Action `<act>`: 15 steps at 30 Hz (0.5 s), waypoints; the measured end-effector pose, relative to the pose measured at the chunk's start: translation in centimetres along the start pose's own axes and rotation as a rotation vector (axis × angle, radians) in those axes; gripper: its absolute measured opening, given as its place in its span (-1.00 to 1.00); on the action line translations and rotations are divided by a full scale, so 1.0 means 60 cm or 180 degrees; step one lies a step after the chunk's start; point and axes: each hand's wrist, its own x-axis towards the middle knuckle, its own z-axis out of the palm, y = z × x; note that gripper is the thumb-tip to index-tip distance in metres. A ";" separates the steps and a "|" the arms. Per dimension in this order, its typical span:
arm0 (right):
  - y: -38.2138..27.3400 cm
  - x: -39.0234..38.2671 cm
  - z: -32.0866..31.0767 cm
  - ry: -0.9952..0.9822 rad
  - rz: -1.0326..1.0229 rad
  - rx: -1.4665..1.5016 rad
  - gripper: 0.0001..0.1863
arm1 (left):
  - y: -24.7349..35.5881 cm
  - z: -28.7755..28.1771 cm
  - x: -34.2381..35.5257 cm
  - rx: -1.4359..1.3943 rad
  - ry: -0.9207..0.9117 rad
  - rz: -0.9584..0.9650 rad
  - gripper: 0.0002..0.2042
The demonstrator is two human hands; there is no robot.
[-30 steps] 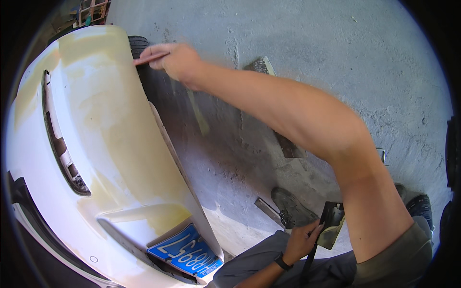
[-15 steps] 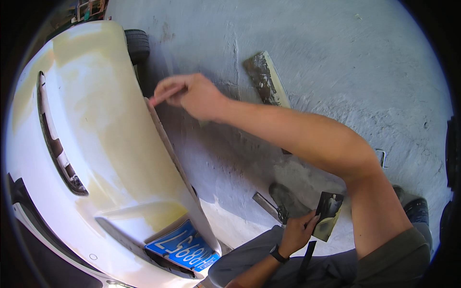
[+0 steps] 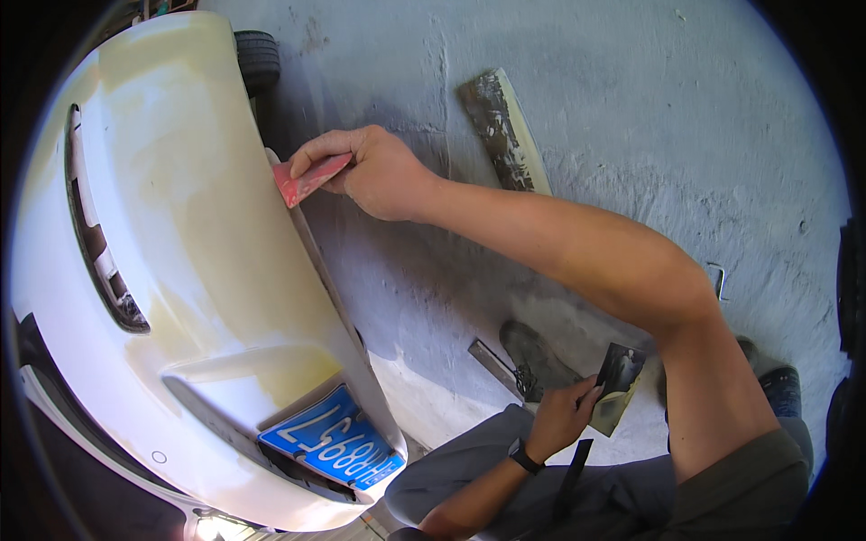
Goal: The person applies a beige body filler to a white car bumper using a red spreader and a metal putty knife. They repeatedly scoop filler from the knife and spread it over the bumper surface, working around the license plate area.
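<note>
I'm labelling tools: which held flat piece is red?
The red spreader in the right hand; the plate in the left hand is dark and yellowish.

The right hand [image 3: 383,180] hides part of the red scraper [image 3: 305,185], the bumper [image 3: 212,207] part of the tyre [image 3: 259,61]

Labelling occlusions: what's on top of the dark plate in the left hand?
A yellowish patch shows across the lower part of the dark plate. The left hand overlaps its left edge; the surface there and the plate's underside are hidden.
</note>
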 end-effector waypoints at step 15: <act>0.029 -0.127 0.041 -0.0369 0.0097 -0.0119 -0.70 | -0.003 0.007 0.002 0.0001 -0.0225 -0.0086 -0.77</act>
